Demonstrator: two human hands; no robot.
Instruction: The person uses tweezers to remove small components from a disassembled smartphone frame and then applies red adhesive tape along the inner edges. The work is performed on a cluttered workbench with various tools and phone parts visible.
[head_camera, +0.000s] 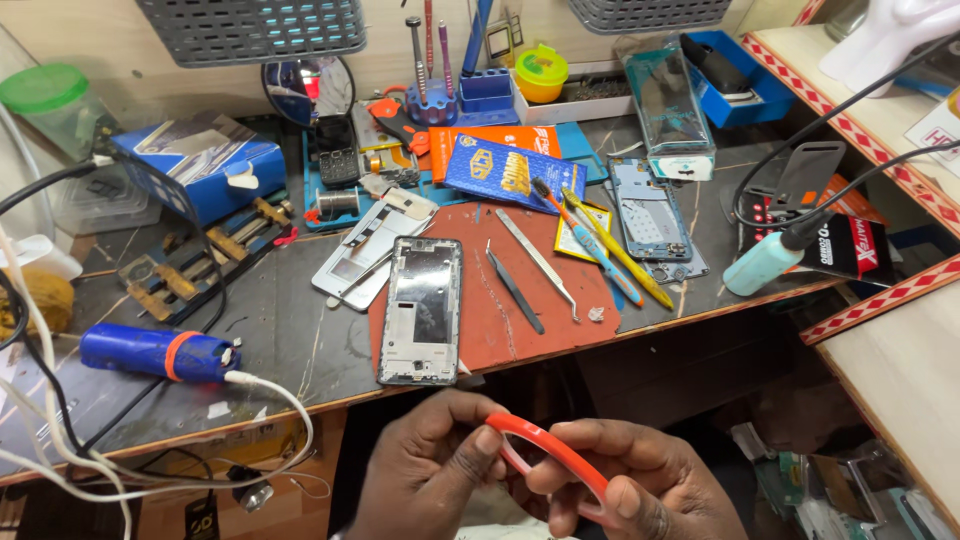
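Observation:
Both my hands are low in front of the bench, below its front edge. Together they hold a thin red roll of tape (552, 452). My left hand (425, 470) pinches the roll's upper left rim between thumb and fingertips. My right hand (630, 482) grips its right side, thumb pressed on the rim. Above them, an open phone frame (421, 312) lies flat on a red work mat (500, 310), with two tweezers (528, 272) to its right.
The bench holds a blue cylinder tool (155, 353) with white cables (270, 395) at left, a blue box (205, 165), a phone midframe (648, 215), brushes (600, 245), an orange-and-blue packet (500, 165) and a teal-handled iron (765, 262). A shelf (880, 110) stands right.

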